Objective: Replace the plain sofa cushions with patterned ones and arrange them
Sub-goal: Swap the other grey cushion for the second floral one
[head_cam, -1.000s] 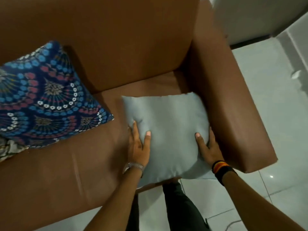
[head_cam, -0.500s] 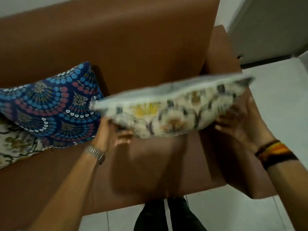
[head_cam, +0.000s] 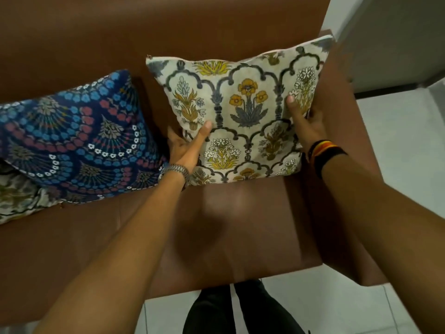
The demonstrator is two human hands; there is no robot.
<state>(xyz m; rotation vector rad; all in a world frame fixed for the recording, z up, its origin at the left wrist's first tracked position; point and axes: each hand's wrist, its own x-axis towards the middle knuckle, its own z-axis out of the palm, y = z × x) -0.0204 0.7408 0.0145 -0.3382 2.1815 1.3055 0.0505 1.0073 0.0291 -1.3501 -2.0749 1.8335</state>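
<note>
A cream cushion with yellow and grey flowers point(head_cam: 243, 112) stands upright against the backrest at the right end of the brown sofa point(head_cam: 216, 225). My left hand point(head_cam: 187, 145) grips its lower left edge, thumb across the front. My right hand point(head_cam: 303, 121) grips its right edge, thumb pressed on the printed face. To its left a dark blue cushion with red and blue fan patterns point(head_cam: 77, 141) leans on the backrest. Under that one, at the far left, part of another cream floral cushion point(head_cam: 16, 201) shows.
The sofa's right armrest point(head_cam: 349, 165) runs beside the held cushion. A white tiled floor point(head_cam: 397, 145) lies to the right and in front. A pale cabinet or wall point(head_cam: 390, 39) stands behind the armrest. My dark trouser legs point(head_cam: 240, 307) are at the sofa's front edge.
The cushion lay flat on the seat grey side up, was lifted and flipped in the air, and now stands upright against the backrest with its floral face toward me.
</note>
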